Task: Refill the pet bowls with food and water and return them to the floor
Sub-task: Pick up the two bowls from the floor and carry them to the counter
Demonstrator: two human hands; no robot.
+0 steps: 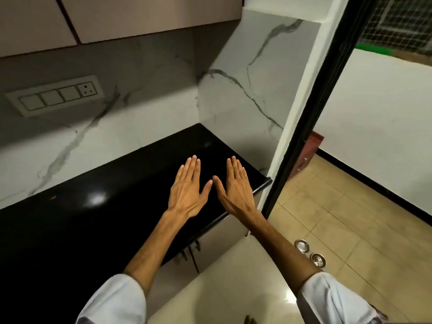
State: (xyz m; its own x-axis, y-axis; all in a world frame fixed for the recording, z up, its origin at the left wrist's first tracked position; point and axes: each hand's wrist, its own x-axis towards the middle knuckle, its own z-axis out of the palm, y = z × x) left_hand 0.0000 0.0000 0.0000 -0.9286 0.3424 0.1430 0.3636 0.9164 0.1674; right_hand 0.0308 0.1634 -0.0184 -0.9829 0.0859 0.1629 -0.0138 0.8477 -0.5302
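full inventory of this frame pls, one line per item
pet bowls: 2, shiny metal, on the tan floor tiles at lower right, side by side, apart
countertop: 1, glossy black, bare, under the hands
switch plate: 1, beige, on the marble backsplash, upper left
upper cabinets: pale, across the top
lower cabinet doors: pale, below the counter edge
door frame: 1, black, right of the counter
left hand: open, flat, over the counter
right hand: open, flat, beside it
sleeves: 2, white, bottom

Both forearms are bare from wrist to elbow. Loose, pale white cloth sleeves, the left sleeve (114, 300) and the right sleeve (332, 298), are bunched in soft folds at the elbows. The left hand (187, 195) and right hand (236, 192) wear no rings, watch or gloves.
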